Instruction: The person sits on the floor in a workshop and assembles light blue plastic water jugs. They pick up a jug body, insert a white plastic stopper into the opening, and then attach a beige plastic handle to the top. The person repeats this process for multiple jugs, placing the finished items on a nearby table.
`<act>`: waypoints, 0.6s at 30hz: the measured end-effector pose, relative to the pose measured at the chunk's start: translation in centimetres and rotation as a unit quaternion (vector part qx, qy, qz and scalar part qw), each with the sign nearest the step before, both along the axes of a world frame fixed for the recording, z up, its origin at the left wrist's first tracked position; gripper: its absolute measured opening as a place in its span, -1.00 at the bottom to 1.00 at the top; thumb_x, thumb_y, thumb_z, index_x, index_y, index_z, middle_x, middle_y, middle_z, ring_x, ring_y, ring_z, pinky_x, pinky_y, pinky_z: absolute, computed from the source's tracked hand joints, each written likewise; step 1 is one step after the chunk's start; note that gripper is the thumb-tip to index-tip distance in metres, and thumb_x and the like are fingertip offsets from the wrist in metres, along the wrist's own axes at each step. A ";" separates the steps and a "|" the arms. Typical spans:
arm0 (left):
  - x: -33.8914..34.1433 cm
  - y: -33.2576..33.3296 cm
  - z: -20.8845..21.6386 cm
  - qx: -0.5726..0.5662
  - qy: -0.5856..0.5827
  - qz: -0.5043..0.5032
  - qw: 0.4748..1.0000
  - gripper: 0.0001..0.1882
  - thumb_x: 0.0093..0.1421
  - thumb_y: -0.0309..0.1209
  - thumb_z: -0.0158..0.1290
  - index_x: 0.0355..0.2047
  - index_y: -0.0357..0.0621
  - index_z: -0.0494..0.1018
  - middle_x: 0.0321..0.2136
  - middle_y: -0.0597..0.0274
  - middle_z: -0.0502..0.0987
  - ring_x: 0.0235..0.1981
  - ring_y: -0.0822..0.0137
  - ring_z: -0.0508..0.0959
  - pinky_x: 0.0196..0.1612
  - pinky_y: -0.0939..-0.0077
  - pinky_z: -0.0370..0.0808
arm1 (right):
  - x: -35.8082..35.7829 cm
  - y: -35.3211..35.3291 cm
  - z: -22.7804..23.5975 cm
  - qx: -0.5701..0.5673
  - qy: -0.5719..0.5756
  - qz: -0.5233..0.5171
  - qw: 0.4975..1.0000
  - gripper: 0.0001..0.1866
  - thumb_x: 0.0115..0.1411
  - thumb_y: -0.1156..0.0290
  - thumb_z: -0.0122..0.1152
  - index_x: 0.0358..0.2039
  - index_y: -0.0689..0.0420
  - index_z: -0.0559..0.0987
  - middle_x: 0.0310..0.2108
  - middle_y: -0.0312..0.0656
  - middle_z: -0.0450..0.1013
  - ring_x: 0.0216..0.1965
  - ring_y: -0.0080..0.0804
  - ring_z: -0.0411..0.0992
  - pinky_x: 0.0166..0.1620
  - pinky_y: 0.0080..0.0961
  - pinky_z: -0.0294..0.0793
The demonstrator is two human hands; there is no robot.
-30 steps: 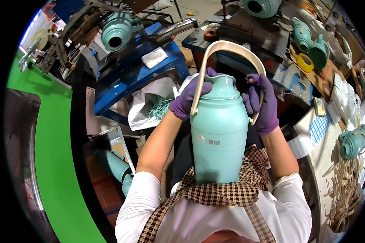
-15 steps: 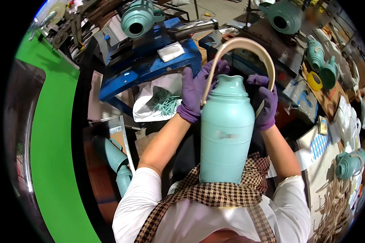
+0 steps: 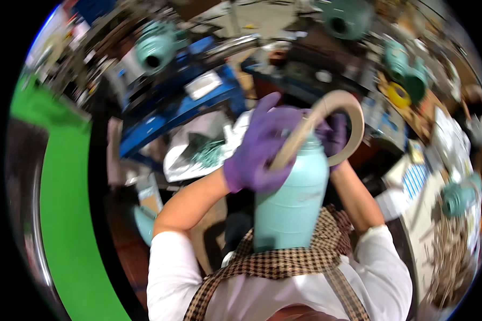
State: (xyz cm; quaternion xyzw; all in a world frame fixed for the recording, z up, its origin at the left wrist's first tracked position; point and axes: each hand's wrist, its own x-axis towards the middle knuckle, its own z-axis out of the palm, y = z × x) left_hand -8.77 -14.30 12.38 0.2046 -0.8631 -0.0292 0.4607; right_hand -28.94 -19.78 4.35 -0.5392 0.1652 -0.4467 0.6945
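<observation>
A pale green jug-shaped flask body [image 3: 290,206] stands against my checked apron, leaning slightly right. A beige curved carry handle [image 3: 348,101] loops over its neck, turned aslant. My left hand [image 3: 265,147], in a purple glove, presses at the handle's near end beside the flask's shoulder. Its fingers are smeared by motion, with one raised. On the neck's far right side is my right hand [image 3: 334,136], also gloved in purple. The handle and flask cover part of it, so its grip is unclear. The spout is mostly hidden behind the left hand and handle.
A white bag [image 3: 185,171] with small green strips lies left, below a blue metal stand [image 3: 163,125]. More green flask bodies [image 3: 155,51] rest on machines at the back. A yellow tape roll [image 3: 399,94] and a pile of beige handles [image 3: 444,257] are at right.
Both hands have come closer to the flask's neck. The handle has tilted and turned to the right, and the left hand now covers the flask's shoulder. The whole view has shifted and blurred.
</observation>
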 end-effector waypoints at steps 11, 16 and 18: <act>-3.4 5.4 -7.0 0.047 -0.074 -0.168 0.982 -0.45 0.32 0.18 -0.15 -0.07 0.14 0.65 0.01 0.33 0.61 0.21 0.12 0.42 0.44 -0.16 -0.26 | -26.4 7.6 -3.1 0.110 -0.220 -0.383 0.890 -0.58 0.41 0.09 -0.01 0.06 0.15 0.49 -0.09 -0.15 0.52 -0.10 -0.37 0.51 0.02 -0.34 0.56; 1.2 6.0 -9.3 0.238 0.140 0.115 0.954 -0.76 0.27 -0.30 0.01 -0.33 -0.18 0.61 -0.06 0.10 0.56 0.08 0.05 0.49 0.26 0.11 0.28 | -40.3 13.3 -4.2 0.087 -0.298 -0.670 0.674 -0.40 0.37 -0.15 -0.07 0.21 0.02 0.41 0.17 -0.18 0.40 0.15 -0.19 0.38 0.18 -0.08 0.44; 2.2 4.2 -10.7 0.280 0.178 0.158 0.930 -0.81 0.25 -0.40 0.04 -0.25 -0.22 0.60 -0.07 0.07 0.56 0.03 0.12 0.51 0.18 0.26 0.36 | -50.2 14.6 -6.2 -0.008 -0.281 -0.621 0.731 -0.40 0.36 -0.08 -0.03 0.26 0.02 0.35 0.22 -0.12 0.36 0.18 -0.15 0.35 0.23 -0.06 0.39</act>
